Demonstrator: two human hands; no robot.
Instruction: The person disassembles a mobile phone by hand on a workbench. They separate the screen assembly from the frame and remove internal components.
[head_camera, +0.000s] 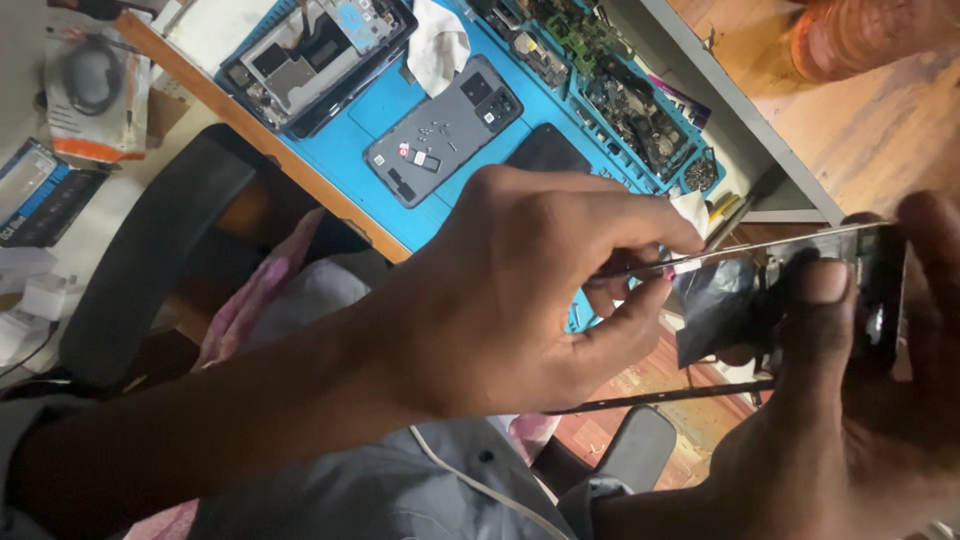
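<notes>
blue mat (345, 150): grey phone back (443, 130) behind.
left hand (520, 290): my fingers pinched shut on tweezers (740, 252).
right hand (850, 400): clasps phone frame (880, 290).

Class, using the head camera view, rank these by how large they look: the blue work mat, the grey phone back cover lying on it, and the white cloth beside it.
1. blue work mat, largest.
2. grey phone back cover.
3. white cloth, smallest, though its top is cut off by the picture edge, so this is less sure.

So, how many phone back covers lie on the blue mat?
1: the grey back cover lies on the blue mat, near its middle. The hands may hide others.
</notes>
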